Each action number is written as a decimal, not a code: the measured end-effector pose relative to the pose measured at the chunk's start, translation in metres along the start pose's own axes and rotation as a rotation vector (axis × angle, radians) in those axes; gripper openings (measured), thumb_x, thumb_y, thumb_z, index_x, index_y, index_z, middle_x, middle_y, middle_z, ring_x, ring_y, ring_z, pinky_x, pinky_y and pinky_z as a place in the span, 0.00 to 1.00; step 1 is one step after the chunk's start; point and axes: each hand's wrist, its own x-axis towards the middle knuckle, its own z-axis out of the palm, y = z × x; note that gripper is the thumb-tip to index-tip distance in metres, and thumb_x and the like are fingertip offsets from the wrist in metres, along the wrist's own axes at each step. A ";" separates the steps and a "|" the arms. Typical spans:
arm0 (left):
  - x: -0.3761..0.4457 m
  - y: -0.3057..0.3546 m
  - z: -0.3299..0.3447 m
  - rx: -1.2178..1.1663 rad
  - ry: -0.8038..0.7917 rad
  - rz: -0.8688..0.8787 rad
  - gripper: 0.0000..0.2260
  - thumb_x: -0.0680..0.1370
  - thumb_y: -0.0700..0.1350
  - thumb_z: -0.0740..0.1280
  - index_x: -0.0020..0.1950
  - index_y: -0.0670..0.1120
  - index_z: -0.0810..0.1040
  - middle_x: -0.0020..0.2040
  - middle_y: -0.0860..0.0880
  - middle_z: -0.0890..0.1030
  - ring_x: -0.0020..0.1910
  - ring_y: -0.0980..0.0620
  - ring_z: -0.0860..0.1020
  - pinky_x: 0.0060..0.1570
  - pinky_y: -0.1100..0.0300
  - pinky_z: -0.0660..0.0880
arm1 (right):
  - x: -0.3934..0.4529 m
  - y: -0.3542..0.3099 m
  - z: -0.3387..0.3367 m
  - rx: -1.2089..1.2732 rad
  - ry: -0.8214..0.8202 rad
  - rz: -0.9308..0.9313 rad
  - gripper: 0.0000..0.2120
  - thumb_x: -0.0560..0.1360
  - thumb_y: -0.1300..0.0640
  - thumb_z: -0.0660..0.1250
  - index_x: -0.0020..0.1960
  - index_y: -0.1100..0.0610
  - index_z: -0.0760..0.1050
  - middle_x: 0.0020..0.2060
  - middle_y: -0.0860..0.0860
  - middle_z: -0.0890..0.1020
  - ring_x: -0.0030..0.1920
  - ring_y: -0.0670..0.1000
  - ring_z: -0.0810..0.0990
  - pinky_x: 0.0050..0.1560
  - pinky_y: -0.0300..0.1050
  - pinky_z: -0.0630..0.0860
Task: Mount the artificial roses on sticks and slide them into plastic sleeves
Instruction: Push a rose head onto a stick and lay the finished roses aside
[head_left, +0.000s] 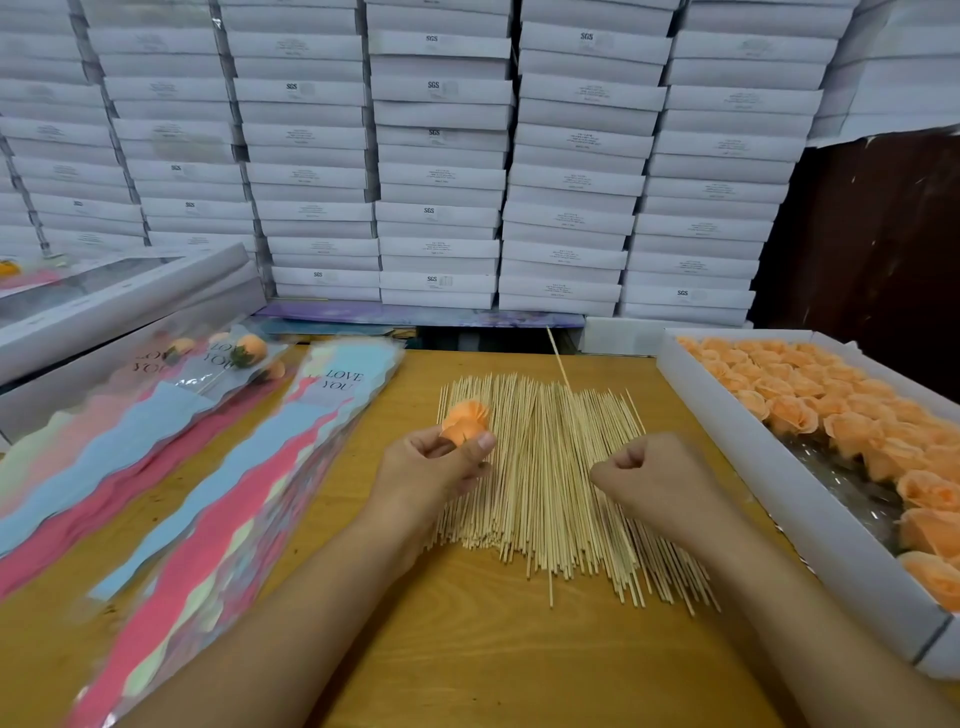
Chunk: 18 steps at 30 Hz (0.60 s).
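Rose (466, 418), orange and bloom upward, sat pinched between the curled fingers and thumb of the left hand (434, 470), above the near-left edge of the spread pile of sticks (558, 483) on the wooden table (467, 649). The right hand (652, 480) was curled tight over the pile; one stick (560, 364) slanted up beyond it, though I could not tell whether the fingers held it. More roses filled the white tray (769, 512) at right; printed sleeves (249, 478) lay stacked at left.

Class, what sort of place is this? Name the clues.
Probably a small packing workshop: stacked white boxes along the back, a tray of orange roses, a pile of sticks and printed sleeves on the table.
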 end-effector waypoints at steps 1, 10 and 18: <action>0.002 0.000 -0.002 -0.058 -0.007 -0.019 0.24 0.61 0.53 0.80 0.53 0.43 0.83 0.47 0.46 0.87 0.46 0.50 0.86 0.42 0.62 0.80 | -0.001 -0.002 -0.002 0.036 0.003 -0.002 0.17 0.70 0.56 0.67 0.24 0.58 0.71 0.20 0.49 0.76 0.20 0.47 0.68 0.25 0.32 0.70; 0.011 0.005 -0.017 -0.442 -0.061 -0.171 0.18 0.65 0.46 0.77 0.49 0.37 0.83 0.41 0.42 0.86 0.36 0.54 0.84 0.34 0.65 0.81 | -0.010 -0.009 -0.032 0.165 -0.014 0.014 0.06 0.73 0.62 0.72 0.46 0.52 0.81 0.34 0.48 0.86 0.33 0.45 0.83 0.38 0.45 0.80; 0.016 0.012 -0.025 -0.544 0.065 -0.173 0.14 0.67 0.44 0.74 0.48 0.38 0.81 0.38 0.43 0.86 0.34 0.54 0.84 0.37 0.63 0.83 | -0.012 -0.004 -0.036 -0.069 0.002 -0.063 0.08 0.74 0.57 0.74 0.38 0.46 0.82 0.32 0.43 0.83 0.37 0.37 0.80 0.39 0.36 0.71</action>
